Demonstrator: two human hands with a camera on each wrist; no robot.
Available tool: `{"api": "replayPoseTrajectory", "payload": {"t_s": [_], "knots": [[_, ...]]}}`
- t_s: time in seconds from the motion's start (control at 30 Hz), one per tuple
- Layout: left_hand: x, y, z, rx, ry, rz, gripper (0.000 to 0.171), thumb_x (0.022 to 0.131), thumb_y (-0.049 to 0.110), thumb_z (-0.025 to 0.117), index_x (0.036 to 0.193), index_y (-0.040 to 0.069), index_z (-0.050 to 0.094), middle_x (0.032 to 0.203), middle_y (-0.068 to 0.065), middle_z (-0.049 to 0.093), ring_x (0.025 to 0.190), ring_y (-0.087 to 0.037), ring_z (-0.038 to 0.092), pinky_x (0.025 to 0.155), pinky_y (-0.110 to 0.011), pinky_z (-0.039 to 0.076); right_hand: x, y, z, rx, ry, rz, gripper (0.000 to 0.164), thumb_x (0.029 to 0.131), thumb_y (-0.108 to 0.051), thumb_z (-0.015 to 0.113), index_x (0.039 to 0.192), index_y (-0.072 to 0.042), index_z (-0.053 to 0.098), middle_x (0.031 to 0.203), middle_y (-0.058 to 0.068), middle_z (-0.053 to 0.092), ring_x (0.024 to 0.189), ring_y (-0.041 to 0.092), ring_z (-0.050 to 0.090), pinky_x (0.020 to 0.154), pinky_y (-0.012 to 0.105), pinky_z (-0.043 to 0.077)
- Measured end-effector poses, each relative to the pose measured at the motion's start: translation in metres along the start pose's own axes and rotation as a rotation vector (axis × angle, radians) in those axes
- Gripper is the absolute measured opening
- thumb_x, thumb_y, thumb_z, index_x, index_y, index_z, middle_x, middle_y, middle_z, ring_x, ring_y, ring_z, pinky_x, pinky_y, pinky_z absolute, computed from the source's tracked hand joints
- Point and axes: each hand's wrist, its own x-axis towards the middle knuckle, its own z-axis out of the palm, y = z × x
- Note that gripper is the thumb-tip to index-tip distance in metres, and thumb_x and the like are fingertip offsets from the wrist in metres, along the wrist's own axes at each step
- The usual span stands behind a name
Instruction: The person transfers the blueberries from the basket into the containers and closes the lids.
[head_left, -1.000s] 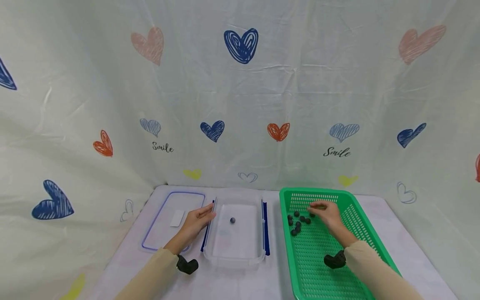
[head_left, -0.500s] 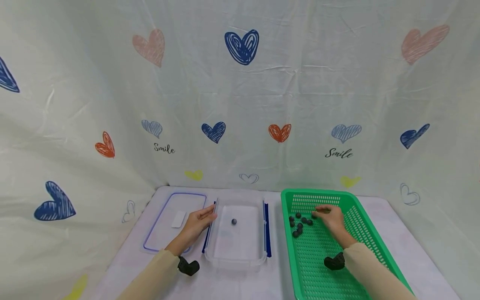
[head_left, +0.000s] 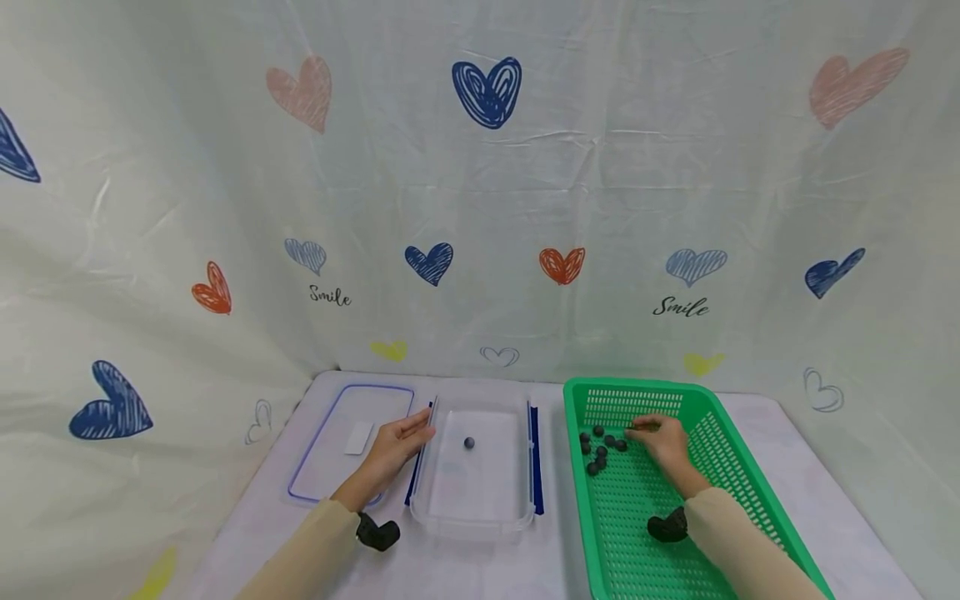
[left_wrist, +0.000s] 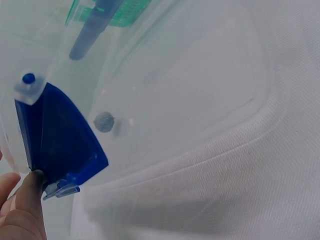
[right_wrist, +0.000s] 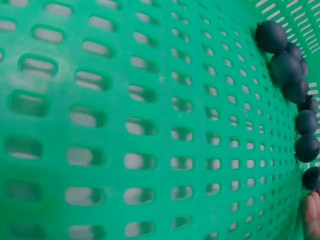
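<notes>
A clear plastic food container (head_left: 472,523) with blue side flaps stands mid-table, one blueberry (head_left: 468,443) inside it. At its left wall, my left hand (head_left: 392,450) grips the rim; in the left wrist view a fingertip lies against the blue flap (left_wrist: 60,140). My right hand (head_left: 663,442) is inside the green basket (head_left: 622,517), its fingertips brought together at a blueberry near the back. In the right wrist view that blueberry (right_wrist: 311,178) sits right by the fingertips, and its grip is partly out of frame. Several more blueberries (head_left: 602,452) lie along the basket's left side.
A clear lid with a blue seal (head_left: 322,442) lies flat left of the container, a white label (head_left: 358,438) on it. The basket's raised rim (head_left: 581,500) stands between the container and the right hand. A curtain printed with hearts (head_left: 495,183) hangs behind the table.
The right hand stays by the same blueberry, with only slight finger movement. The left hand keeps its place on the container. The whole view has shifted a little.
</notes>
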Motion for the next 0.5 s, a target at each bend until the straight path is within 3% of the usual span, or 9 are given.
{"api": "replayPoseTrajectory", "payload": {"t_s": [0.37, 0.5], "knots": [[0.0002, -0.0008, -0.0007, -0.009, -0.002, -0.002, 0.054, 0.085, 0.017, 0.066, 0.133, 0.002, 0.047, 0.136, -0.013, 0.045, 0.123, -0.023, 0.043, 0.095, -0.032, 0.041, -0.0002, 0.0068, 0.0045, -0.037, 0.003, -0.035, 0.022, 0.076, -0.008, 0.075, 0.093, 0.004, 0.068, 0.086, 0.015, 0.067, 0.076, 0.025, 0.062, 0.061, 0.036, 0.053], [0.0001, -0.0007, -0.0007, -0.010, -0.009, 0.010, 0.054, 0.086, 0.017, 0.065, 0.134, 0.000, 0.045, 0.136, -0.015, 0.044, 0.124, -0.025, 0.042, 0.096, -0.033, 0.040, -0.0017, 0.0070, 0.0065, -0.053, 0.010, -0.045, 0.021, 0.076, -0.008, 0.075, 0.092, 0.003, 0.068, 0.085, 0.015, 0.067, 0.077, 0.026, 0.062, 0.056, 0.028, 0.050]]}}
